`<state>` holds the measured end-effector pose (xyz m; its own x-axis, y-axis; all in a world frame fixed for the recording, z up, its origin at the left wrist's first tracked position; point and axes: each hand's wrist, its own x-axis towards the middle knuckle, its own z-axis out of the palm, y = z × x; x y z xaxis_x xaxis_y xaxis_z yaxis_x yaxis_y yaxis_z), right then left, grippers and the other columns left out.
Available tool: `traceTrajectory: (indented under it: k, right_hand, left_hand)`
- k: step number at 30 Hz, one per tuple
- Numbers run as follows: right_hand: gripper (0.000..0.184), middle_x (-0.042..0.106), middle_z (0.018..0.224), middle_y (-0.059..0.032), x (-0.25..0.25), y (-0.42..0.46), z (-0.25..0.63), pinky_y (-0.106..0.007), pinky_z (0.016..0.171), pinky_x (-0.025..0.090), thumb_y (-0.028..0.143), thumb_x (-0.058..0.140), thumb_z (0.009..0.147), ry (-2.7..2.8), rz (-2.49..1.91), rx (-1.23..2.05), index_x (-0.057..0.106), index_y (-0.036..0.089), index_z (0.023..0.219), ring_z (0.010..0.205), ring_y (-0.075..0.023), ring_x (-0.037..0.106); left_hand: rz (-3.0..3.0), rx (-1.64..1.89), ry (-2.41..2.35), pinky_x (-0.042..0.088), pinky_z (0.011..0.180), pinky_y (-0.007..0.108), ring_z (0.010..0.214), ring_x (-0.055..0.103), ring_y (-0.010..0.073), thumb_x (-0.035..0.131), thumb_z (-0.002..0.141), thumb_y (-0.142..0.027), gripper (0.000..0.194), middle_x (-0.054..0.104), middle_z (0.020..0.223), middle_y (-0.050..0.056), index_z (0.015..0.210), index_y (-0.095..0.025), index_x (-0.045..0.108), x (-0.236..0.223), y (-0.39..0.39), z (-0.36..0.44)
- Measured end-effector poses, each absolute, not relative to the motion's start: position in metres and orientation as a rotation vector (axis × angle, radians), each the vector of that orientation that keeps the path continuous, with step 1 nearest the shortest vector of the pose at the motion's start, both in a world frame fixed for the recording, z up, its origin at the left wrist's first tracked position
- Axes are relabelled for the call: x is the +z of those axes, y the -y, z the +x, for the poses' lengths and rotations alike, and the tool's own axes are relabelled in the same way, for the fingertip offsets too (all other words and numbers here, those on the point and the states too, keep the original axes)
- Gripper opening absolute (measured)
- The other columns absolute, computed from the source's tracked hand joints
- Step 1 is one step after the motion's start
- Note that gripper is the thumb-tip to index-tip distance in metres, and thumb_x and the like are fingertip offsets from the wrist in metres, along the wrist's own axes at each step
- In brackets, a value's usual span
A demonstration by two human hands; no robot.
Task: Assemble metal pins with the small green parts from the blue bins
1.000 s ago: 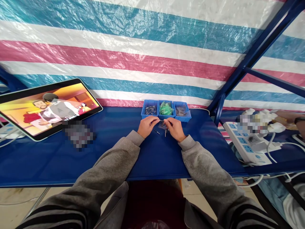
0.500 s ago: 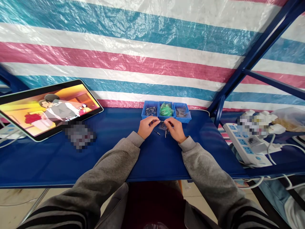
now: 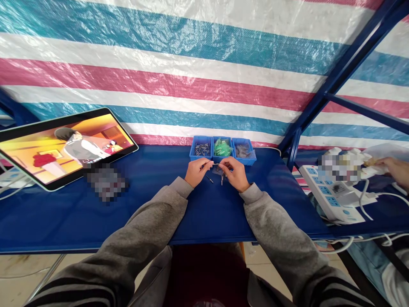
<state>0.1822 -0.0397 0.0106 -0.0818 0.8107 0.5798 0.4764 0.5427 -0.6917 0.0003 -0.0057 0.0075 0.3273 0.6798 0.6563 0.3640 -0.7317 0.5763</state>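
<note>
Striped plastic sheeting (image 3: 166, 87) hangs behind a long blue tabletop (image 3: 143, 217), at whose back three blue bins (image 3: 247, 162) stand side by side, presumably so their contents lie within short reach and unmixed: metal pins (image 3: 202, 149), green pieces (image 3: 223, 148) and greyish, see-through pieces (image 3: 243, 151). Just in front of them, the left hand (image 3: 197, 171) and right hand (image 3: 235, 173) face each other, thumbs and forefingers closed in a pinch on a slim piece (image 3: 216, 164) that bridges the gap between them; gripping it from both sides probably keeps it level and steady. Beneath, one loose pin (image 3: 209, 179) lies near the left fingertips, close enough to pick up easily. Off to the left, a tablet (image 3: 72, 149) leans back, likely for viewing, while a power strip (image 3: 329, 192) and another person's hand (image 3: 396, 169) occupy the far right.
</note>
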Motion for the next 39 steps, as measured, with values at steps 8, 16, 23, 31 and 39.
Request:
traceTrajectory:
  k: [8, 16, 23, 31, 39]
  right_hand:
    - [0.04, 0.056, 0.064, -0.0015, 0.0098, 0.0386, 0.1833, -0.029, 0.06, 0.045, 0.051, 0.042, 0.096, 1.724, -1.13, 0.401, 0.058, 0.021, 0.075, 0.059, -0.0158, 0.055]
    - [0.038, 0.063, 0.072, -0.0039, 0.0104, 0.0395, 0.1824, -0.029, 0.06, 0.048, 0.051, 0.045, 0.095, 1.711, -1.107, 0.432, 0.062, 0.02, 0.081, 0.062, -0.0159, 0.058]
    - [0.023, 0.065, 0.084, -0.005, 0.0072, 0.0393, 0.1819, -0.028, 0.06, 0.05, 0.042, 0.055, 0.091, 1.718, -1.031, 0.407, 0.063, 0.021, 0.086, 0.065, -0.0152, 0.06]
    - [0.024, 0.062, 0.082, -0.0044, 0.0077, 0.038, 0.1822, -0.03, 0.062, 0.049, 0.041, 0.052, 0.093, 1.736, -1.039, 0.383, 0.061, 0.021, 0.081, 0.064, -0.0158, 0.058]
    - [0.038, 0.054, 0.062, -0.0004, 0.0078, 0.0374, 0.1836, -0.029, 0.06, 0.044, 0.047, 0.044, 0.096, 1.727, -1.099, 0.363, 0.06, 0.021, 0.075, 0.056, -0.0152, 0.054]
  left_hand:
    - [2.199, 1.448, -0.892, 0.049, 0.057, 0.022, 0.064, 0.062, 0.0117, 0.059, 0.09, -0.046, 0.031, 0.071, 0.08, 0.003, 0.088, -0.016, 0.068, 0.009, 0.0074, 0.002]
    - [2.253, 1.396, -0.923, 0.048, 0.059, 0.023, 0.068, 0.063, 0.0133, 0.051, 0.094, -0.046, 0.035, 0.071, 0.079, 0.004, 0.084, -0.016, 0.067, 0.0074, 0.0056, 0.0012]
    - [2.296, 1.343, -0.959, 0.045, 0.058, 0.023, 0.061, 0.06, 0.0121, 0.044, 0.098, -0.043, 0.039, 0.066, 0.068, 0.002, 0.077, -0.016, 0.063, 0.0066, 0.0039, 0.001]
    - [2.229, 1.327, -0.945, 0.045, 0.054, 0.021, 0.057, 0.058, 0.0105, 0.047, 0.097, -0.04, 0.037, 0.064, 0.065, 0.001, 0.074, -0.016, 0.063, 0.0082, 0.007, 0.0018]
    - [2.176, 1.428, -0.834, 0.051, 0.054, 0.019, 0.07, 0.064, 0.0117, 0.06, 0.09, -0.041, 0.031, 0.069, 0.098, 0.009, 0.104, -0.015, 0.064, 0.008, 0.0096, 0.0029]
